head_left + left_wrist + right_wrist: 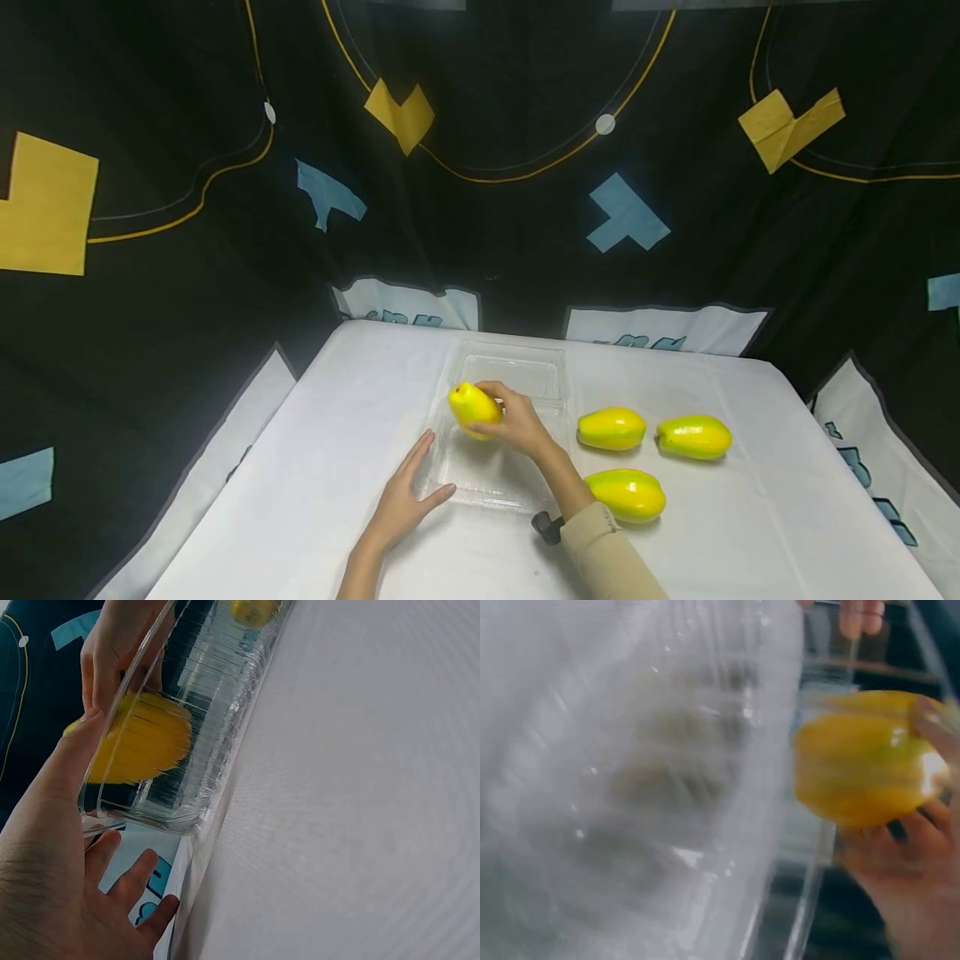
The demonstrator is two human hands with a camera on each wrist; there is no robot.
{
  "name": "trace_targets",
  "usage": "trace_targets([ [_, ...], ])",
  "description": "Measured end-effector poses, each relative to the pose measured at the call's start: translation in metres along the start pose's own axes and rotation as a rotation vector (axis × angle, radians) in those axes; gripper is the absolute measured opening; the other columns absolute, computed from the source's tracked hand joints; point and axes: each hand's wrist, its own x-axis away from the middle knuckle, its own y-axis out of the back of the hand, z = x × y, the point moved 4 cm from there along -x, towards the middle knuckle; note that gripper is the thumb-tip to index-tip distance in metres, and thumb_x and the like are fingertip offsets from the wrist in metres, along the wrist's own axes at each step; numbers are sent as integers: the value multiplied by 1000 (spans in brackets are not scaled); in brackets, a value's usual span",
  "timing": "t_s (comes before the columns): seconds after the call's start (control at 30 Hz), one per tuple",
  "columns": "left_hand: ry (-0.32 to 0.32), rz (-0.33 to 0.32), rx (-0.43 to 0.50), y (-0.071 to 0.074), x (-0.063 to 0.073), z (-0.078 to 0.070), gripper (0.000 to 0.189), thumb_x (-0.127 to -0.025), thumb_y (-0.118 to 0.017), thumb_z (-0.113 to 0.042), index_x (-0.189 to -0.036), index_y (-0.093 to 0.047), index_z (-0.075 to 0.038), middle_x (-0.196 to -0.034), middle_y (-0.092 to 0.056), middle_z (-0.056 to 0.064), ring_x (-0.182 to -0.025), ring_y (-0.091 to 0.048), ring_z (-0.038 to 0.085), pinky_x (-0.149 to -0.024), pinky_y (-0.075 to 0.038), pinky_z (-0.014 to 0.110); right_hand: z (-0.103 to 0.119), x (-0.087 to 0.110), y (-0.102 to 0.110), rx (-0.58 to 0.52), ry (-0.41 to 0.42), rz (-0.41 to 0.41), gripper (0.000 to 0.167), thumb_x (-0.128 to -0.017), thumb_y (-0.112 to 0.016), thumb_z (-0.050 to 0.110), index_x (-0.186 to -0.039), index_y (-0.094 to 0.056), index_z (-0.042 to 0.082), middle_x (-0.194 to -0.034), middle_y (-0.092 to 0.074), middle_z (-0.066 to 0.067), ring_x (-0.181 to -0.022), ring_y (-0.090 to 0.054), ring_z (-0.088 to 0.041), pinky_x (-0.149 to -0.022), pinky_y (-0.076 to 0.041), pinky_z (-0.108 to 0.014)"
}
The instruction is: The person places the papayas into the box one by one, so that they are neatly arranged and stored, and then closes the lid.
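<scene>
Starting nearest: right forearm is covered by a beige sleeve; a small dark part is seen beside it. Just right of that arm, the near fruit is laid on the white table; it could be nudged or rolled if brushed by the sleeve.

Left hand is spread wide, thumb well apart from fingers, nothing gripped. It's placed at the near left of the clear box; thumb appears to be rested against the wall in the left wrist view. Box looks thin and light, so it could be skewed by a bump if it isn't braced.

Right hand is curled partway, with the held fruit pinched by thumb and fingers over the box's left part. Skin looks glossy; a slip could be caused by a weak pinch. Left wall could be clipped if it's brought down too far left.

Farther right, the middle fruit and outer fruit are left apart. Lid appears to be folded back; box could be tilted if it's leaned on. Black curtain is hung behind.
</scene>
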Motion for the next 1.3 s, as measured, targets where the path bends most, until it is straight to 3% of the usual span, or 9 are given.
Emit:
trace_targets([
  [0.37, 0, 6, -3, -2, 1, 0, 83, -81, -69, -42, -146, -27, -13, -151, -23, 8, -135, -24, 30, -103, -24, 58, -6, 2, -14, 169, -54, 16, 65, -70, -80, 37, -126, -54, 17, -121, -58, -3, -106, -52, -25, -90, -45, -46],
  [0.77, -4, -2, -8, -2, 0, -1, 83, -80, -69, -41, -146, -27, -12, -151, -24, 8, -134, -25, 31, -103, -25, 59, -9, 1, -23, 171, -52, 33, 67, -70, -79, 37, -128, -54, 14, -118, -58, -4, -100, -49, -20, -89, -47, -43],
  [1.03, 8, -5, -10, 0, -3, -2, 84, -79, -71, -42, -146, -28, -14, -151, -22, -1, -135, -25, 29, -104, -24, 58, -13, -1, -24, 158, -70, 47, 69, -70, -78, 40, -130, -52, 17, -122, -57, -3, -102, -48, -19, -90, -46, -43],
  [1.3, 1, 0, -7, 0, -1, -3, 84, -80, -70, -41, -146, -28, -11, -150, -24, 8, -134, -25, 31, -104, -24, 58, -13, 2, -26, 154, -49, 63, 69, -72, -78, 40, -131, -52, 15, -128, -55, -2, -106, -47, -20, -92, -44, -42],
])
